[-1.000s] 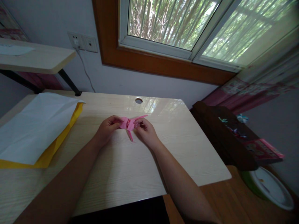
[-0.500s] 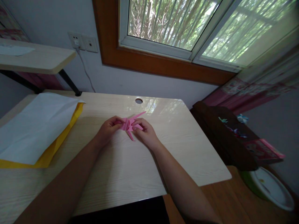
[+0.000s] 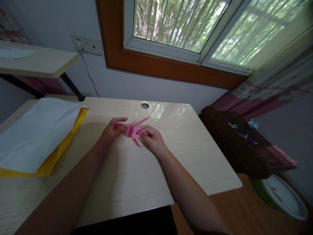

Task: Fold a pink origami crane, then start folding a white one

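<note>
A small pink folded paper figure point(image 3: 133, 131) with thin pointed tips lies at the middle of the pale wooden desk point(image 3: 137, 176). My left hand point(image 3: 110, 134) pinches its left side, with one finger stretched over the top. My right hand point(image 3: 152, 140) grips its right side between thumb and fingers. One tip points up and right, another points down toward me.
A white sheet point(image 3: 36, 130) lies over a yellow sheet point(image 3: 52, 160) at the desk's left. A cable hole point(image 3: 145, 105) sits near the far edge. A dark cabinet point(image 3: 234, 143) with a pink box point(image 3: 274, 156) and a white plate point(image 3: 286, 197) stand right of the desk.
The pink figure has been turned a little, its upper tip now lower and nearer my right hand. My left index finger has stretched out over the paper.
</note>
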`<state>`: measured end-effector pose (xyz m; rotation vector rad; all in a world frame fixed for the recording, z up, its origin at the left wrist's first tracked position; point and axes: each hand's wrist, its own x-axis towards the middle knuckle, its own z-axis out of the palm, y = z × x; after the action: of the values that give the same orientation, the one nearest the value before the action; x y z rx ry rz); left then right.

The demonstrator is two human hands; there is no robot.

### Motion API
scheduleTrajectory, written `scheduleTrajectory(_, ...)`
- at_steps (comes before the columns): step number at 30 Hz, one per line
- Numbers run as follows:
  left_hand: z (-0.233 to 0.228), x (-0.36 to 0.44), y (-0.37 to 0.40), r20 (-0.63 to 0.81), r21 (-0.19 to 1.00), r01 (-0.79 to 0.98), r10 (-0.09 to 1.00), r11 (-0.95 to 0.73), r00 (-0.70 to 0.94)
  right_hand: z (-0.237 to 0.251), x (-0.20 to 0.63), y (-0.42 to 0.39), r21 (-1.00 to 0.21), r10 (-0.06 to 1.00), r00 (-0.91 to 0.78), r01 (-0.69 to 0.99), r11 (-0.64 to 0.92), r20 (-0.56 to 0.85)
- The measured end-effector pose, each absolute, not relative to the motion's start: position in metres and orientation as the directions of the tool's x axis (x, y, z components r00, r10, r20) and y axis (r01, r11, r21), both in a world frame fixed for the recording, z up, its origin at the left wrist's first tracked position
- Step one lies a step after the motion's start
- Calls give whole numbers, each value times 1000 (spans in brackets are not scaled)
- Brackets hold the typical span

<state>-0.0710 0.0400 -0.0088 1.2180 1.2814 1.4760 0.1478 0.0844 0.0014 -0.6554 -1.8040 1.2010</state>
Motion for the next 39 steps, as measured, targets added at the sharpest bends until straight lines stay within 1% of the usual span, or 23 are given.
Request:
scheduleTrajectory(2, -7, -76, 41, 179, 984, 37, 957, -175, -229, 3, 148, 84, -917, 792, -498, -18, 398, 354)
scheduleTrajectory(3, -6, -78, 41, 214, 976, 79, 946, -201, -243, 3, 148, 83, -917, 793, -497, -16, 398, 353)
scheduleTrajectory(5, -2, -79, 39, 249, 966, 126, 946, -227, -206, 3, 149, 83, -914, 785, -505, -20, 405, 359)
scheduleTrajectory(6, -1, -79, 38, 235, 969, 116, 960, -219, -152, 3, 149, 82, -912, 779, -512, -22, 410, 362)
scheduleTrajectory(8, 1, -78, 36, 148, 985, 87, 989, -146, -22, 3, 150, 82, -907, 763, -531, -23, 421, 368)
scheduleTrajectory(9, 1, -76, 35, 102, 992, 69, 994, -106, 49, 3, 150, 82, -904, 755, -541, -20, 427, 369)
scheduleTrajectory(11, -1, -75, 33, 62, 997, 25, 988, -67, 142, 3, 151, 83, -897, 742, -559, -9, 442, 371)
scheduleTrajectory(16, -4, -76, 32, 26, 998, -53, 974, -14, 224, 5, 154, 85, -888, 735, -573, 28, 459, 362)
scheduleTrajectory(23, 1, -75, 29, 8, 997, -72, 971, 10, 237, 7, 154, 84, -882, 756, -552, 76, 466, 352)
scheduleTrajectory(27, -2, -73, 31, 20, 993, -118, 984, 1, 179, 9, 151, 84, -880, 800, -457, 74, 470, 389)
scheduleTrajectory(29, -4, -73, 33, 25, 985, -171, 992, -3, 128, 8, 150, 85, -899, 839, -390, 62, 434, 378)
scheduleTrajectory(32, -4, -73, 35, 18, 962, -272, 999, -6, 42, 4, 148, 87, -938, 886, -324, -16, 346, 332)
scheduleTrajectory(35, -1, -73, 36, 10, 937, -350, 1000, -17, -24, 1, 146, 90, -959, 910, -305, -87, 268, 282)
scheduleTrajectory(39, 3, -72, 37, 11, 932, -361, 998, -35, -68, 0, 143, 90, -973, 925, -314, -146, 177, 215)
